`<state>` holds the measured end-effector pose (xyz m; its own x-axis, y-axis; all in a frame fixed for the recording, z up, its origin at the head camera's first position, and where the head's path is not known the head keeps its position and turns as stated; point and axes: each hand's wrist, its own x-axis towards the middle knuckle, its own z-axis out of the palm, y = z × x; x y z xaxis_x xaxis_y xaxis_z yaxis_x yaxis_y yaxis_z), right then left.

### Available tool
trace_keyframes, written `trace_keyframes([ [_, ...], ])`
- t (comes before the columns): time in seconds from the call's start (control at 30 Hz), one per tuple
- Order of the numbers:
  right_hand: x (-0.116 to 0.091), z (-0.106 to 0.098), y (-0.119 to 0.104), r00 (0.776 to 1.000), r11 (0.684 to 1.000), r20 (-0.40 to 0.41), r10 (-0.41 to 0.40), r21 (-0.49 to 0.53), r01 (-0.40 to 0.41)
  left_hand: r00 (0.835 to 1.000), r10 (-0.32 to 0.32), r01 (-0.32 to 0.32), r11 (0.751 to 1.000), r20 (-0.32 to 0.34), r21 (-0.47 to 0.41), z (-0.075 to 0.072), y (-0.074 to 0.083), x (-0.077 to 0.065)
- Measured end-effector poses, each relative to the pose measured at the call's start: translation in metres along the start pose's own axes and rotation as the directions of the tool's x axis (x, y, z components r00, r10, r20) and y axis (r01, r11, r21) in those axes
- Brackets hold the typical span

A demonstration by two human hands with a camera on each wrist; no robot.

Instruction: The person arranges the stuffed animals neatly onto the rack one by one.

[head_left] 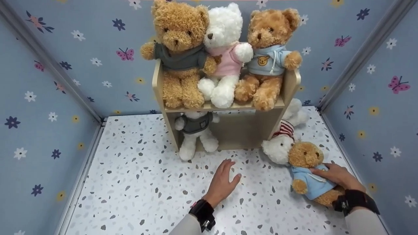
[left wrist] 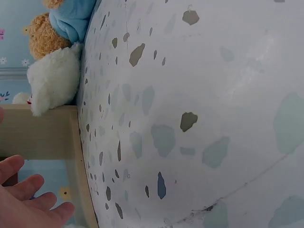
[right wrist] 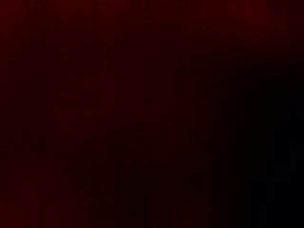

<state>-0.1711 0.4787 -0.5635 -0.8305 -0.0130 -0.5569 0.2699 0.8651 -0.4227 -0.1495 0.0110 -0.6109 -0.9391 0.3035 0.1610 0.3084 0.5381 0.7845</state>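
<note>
My right hand point(head_left: 341, 176) grips a brown teddy bear point(head_left: 312, 179) in a light blue hoodie around its chest, at the right of the floor in the head view. The bear leans back, its head against a white teddy bear point(head_left: 277, 148) in a red-striped top lying beside the shelf. My left hand point(head_left: 223, 181) holds nothing, fingers spread apart, over the floor in front of the shelf. The left wrist view shows those fingers point(left wrist: 35, 187) near the wooden shelf point(left wrist: 35, 128). The right wrist view is almost wholly dark, so nothing can be made out there.
On top of the wooden shelf point(head_left: 225, 107) sit a brown bear in dark grey point(head_left: 179, 58), a white bear in pink point(head_left: 225, 62) and a brown bear in a pale blue hoodie point(head_left: 269, 62). A white bear in grey point(head_left: 196, 127) sits in the lower compartment. Flowered walls point(head_left: 42, 114) enclose the speckled floor point(head_left: 130, 182).
</note>
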Motion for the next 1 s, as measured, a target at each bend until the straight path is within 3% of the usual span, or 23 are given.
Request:
trace_keyframes([
  [0.07, 0.001, 0.001, -0.001, 1.0, 0.998, -0.03, 0.001, -0.056, -0.003, 1.0, -0.005, 0.005, 1.0, -0.001, -0.012, -0.002, -0.001, 0.0],
  [0.17, 0.001, 0.005, -0.001, 0.999, 0.998, -0.048, 0.0, -0.055, -0.002, 1.0, 0.001, -0.001, 1.0, -0.016, -0.013, -0.005, -0.004, 0.0],
  [0.33, -0.005, 0.012, 0.006, 1.0, 0.995, -0.013, 0.021, 0.096, -0.02, 0.998, 0.007, -0.008, 1.0, -0.054, -0.008, -0.015, -0.01, 0.0],
  [0.43, -0.01, 0.012, 0.009, 0.999, 0.994, -0.035, -0.001, 0.109, 0.004, 0.998, -0.019, 0.018, 1.0, -0.067, -0.023, -0.024, -0.015, -0.001],
  [0.57, -0.02, 0.013, 0.004, 0.998, 0.978, -0.053, 0.018, 0.209, -0.007, 0.993, -0.066, 0.063, 0.997, -0.095, -0.034, -0.036, -0.023, -0.002],
  [0.7, -0.028, 0.022, -0.015, 0.988, 0.948, -0.156, -0.001, 0.315, 0.051, 0.985, -0.089, 0.084, 0.996, -0.147, -0.04, -0.048, -0.031, -0.003],
  [0.87, -0.034, 0.038, -0.052, 0.95, 0.913, -0.313, -0.009, 0.385, 0.135, 0.98, -0.114, 0.104, 0.992, -0.164, -0.065, -0.058, -0.038, -0.006],
  [1.0, -0.035, 0.056, -0.084, 0.921, 0.84, -0.389, -0.018, 0.493, 0.225, 0.973, -0.132, 0.124, 0.991, -0.188, -0.057, -0.063, -0.039, -0.008],
])
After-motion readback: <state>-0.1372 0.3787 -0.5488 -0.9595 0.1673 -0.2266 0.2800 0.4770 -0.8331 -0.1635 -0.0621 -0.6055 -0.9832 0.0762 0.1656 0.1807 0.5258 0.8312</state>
